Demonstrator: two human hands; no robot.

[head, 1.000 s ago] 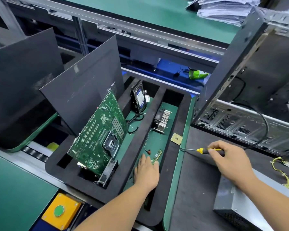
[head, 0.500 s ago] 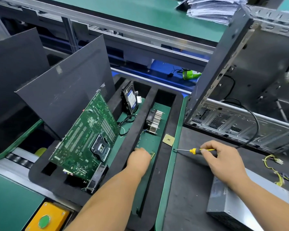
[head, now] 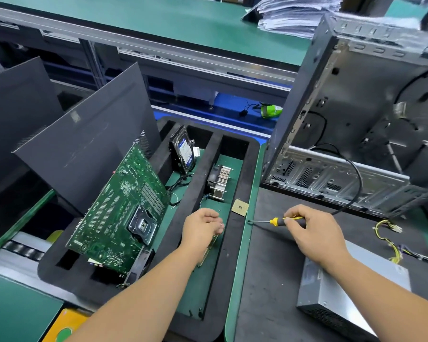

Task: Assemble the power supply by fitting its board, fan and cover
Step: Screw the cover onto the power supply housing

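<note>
A grey power supply box (head: pixel 344 294) lies on the dark mat at the lower right, its yellow wire bundle (head: pixel 391 240) trailing to the right. My right hand (head: pixel 311 233) is closed around a yellow-handled screwdriver (head: pixel 269 221) whose tip points left. My left hand (head: pixel 203 228) is down in the right slot of the black foam tray (head: pixel 240 169), fingers curled over a small green memory stick (head: pixel 209 248) that it partly hides. A finned heatsink with fan (head: pixel 219 180) stands further up that slot. A large green motherboard (head: pixel 124 213) leans in the tray's left slot.
An open metal computer case (head: pixel 356 119) stands at the right with a black cable looping out. A hard drive (head: pixel 182 150) stands in the tray's middle slot and a CPU chip (head: pixel 240 208) rests on the foam edge. Dark side panels (head: pixel 84 144) lean at left. A yellow button box (head: pixel 64 327) sits bottom left.
My left hand has slid further up the tray slot and curled over the memory stick. My right hand keeps the screwdriver in about the same place. The view has shifted slightly.
</note>
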